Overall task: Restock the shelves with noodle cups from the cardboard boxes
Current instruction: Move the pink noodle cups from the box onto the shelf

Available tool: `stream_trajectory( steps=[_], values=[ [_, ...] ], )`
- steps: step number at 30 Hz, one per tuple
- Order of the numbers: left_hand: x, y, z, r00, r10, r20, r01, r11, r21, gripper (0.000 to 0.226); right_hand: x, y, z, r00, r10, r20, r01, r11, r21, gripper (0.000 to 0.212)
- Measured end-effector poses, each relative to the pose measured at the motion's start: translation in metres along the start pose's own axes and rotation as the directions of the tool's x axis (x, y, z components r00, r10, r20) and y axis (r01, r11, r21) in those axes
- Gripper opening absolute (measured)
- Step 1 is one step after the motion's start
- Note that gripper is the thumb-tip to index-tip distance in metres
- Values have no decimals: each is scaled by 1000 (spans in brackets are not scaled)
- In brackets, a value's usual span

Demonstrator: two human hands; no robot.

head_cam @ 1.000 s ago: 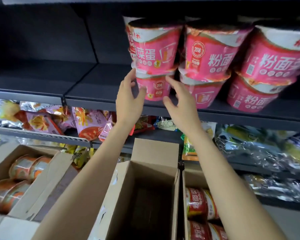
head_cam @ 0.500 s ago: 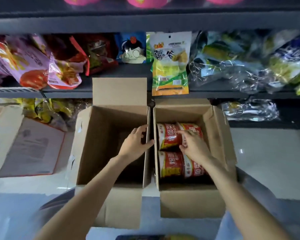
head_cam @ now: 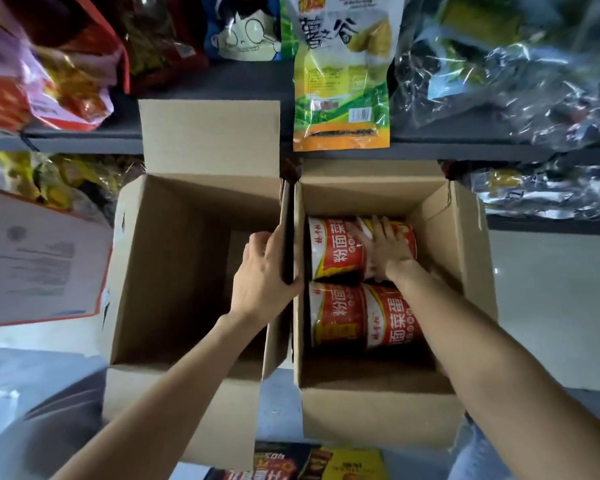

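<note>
head cam | looks steeply down, close above two open cardboard boxes (head_cam: 378, 417) | shelf edge (head_cam: 84, 142) at top

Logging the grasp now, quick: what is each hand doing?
Left hand: grips the brown cardboard box's wall.
Right hand: rests open on a red noodle cup.

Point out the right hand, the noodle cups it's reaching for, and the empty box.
right hand (head_cam: 387, 252), head view, back of hand
noodle cups (head_cam: 336, 263), head view, red label
empty box (head_cam: 174, 271), head view, inner wall
</note>
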State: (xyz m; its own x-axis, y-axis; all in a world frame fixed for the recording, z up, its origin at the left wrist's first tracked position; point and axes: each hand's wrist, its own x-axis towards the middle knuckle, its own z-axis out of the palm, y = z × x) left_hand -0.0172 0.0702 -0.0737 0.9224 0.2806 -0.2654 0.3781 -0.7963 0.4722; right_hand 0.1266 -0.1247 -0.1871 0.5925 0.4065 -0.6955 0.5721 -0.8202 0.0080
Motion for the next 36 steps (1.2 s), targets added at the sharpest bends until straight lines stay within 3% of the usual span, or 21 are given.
stream_trajectory(
  steps=[4, 7, 11, 14, 17, 21, 23, 25, 27, 28, 30, 33, 36],
  values=[
    [10, 11, 8, 943, 323, -76, -307, 937, 168, 70, 18, 11, 6, 997, -72, -35, 71, 997, -26, 122],
    [28, 32, 21, 905, 418, 80, -425, 891, 162, 62, 5, 12, 10, 986, -63, -157, 56, 997, -49, 119],
    [58, 50, 58, 941, 244, 233, -288, 941, 180, 82, -44, 14, 5, 933, -83, -350, 78, 997, -28, 104],
    [83, 42, 93, 933, 12, 359, -110, 961, 254, 103, -83, 18, 1, 822, -92, -562, 103, 995, -13, 110],
    [98, 36, 113, 933, -51, 357, -110, 902, 417, 115, -102, 17, -2, 770, -56, -636, 114, 992, 51, 116],
    [111, 28, 138, 911, -146, 384, -11, 926, 377, 120, -117, 15, -16, 696, 89, -712, 126, 962, 244, 115],
    [119, 6, 160, 907, -171, 385, 39, 944, 328, 115, -120, 15, -18, 676, 204, -709, 207, 870, 448, 114],
    [121, -13, 179, 913, -163, 375, 44, 951, 305, 102, -125, 16, -21, 703, 322, -634, 354, 615, 705, 111],
    [112, 2, 171, 911, -152, 383, 6, 934, 356, 81, -134, 19, -28, 694, 415, -589, 470, 359, 807, 108],
    [108, 12, 165, 938, -113, 327, -7, 938, 346, 75, -139, 23, -31, 669, 466, -579, 509, 281, 814, 106],
    [101, 24, 159, 959, -111, 261, 26, 951, 307, 81, -144, 34, -36, 647, 527, -552, 533, 205, 821, 104],
    [89, 30, 158, 969, -68, 236, 8, 969, 248, 88, -140, 47, -37, 670, 548, -501, 484, 190, 854, 110],
    [74, 36, 169, 958, 153, 244, -188, 974, 128, 60, -140, 48, -36, 703, 536, -468, 449, 176, 876, 109]
  ],
)
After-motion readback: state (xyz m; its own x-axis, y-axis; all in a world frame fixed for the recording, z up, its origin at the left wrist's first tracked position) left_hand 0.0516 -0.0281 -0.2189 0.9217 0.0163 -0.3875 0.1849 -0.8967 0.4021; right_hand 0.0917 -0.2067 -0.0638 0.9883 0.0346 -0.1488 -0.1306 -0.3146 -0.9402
